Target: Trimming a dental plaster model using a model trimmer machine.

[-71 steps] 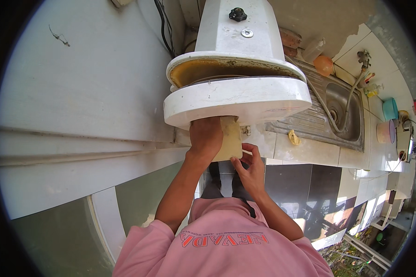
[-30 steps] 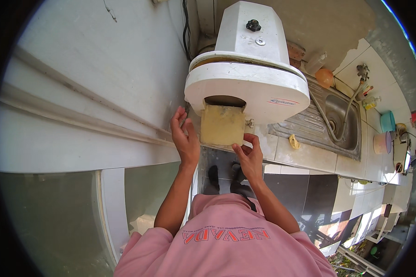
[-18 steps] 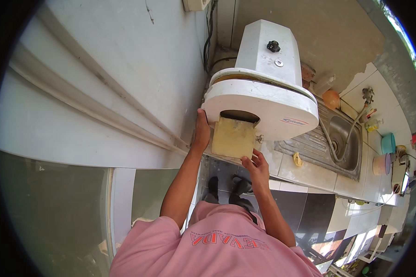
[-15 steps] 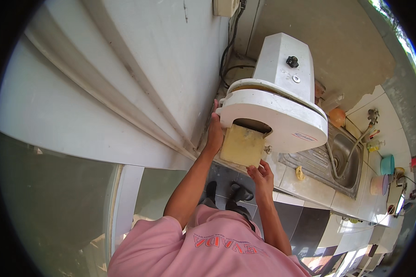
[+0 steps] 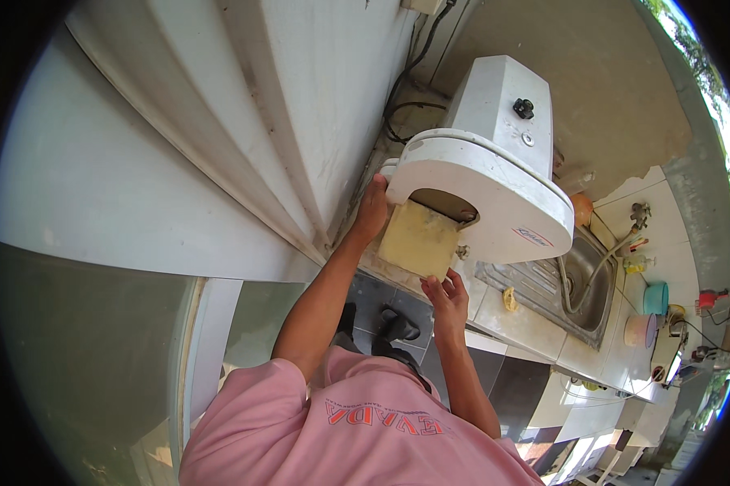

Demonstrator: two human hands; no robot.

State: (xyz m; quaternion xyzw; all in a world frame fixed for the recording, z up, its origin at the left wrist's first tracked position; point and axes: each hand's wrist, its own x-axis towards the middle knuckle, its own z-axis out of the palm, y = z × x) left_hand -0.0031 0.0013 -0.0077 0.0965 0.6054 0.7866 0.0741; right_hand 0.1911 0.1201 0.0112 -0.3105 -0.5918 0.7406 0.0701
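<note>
A white countertop machine (image 5: 497, 109) with a black knob stands on the tiled counter. Its rounded front cover (image 5: 511, 194) has an arched opening, dark inside. From that opening a square, yellowish, stained plate (image 5: 418, 241) slopes toward me. My left hand (image 5: 371, 209) grips the left edge of the cover; the fingertips are partly hidden behind it. With thumb and fingers, my right hand (image 5: 448, 298) pinches the plate's near right corner. A small metal knob (image 5: 463, 252) sits beside the plate, under the cover.
A steel sink (image 5: 588, 279) with a hose lies to the right. A small yellowish scrap (image 5: 510, 300) rests on the counter (image 5: 499, 317). Farther right are a teal tub (image 5: 656, 297) and a pale round container (image 5: 640, 330). A white ribbed panel (image 5: 243, 121) rises close on the left.
My view has shifted slightly, and more of the arched opening shows. The gap between cover and machine body looks narrower. Both hands keep their places at the cover's edge and the plate's corner.
</note>
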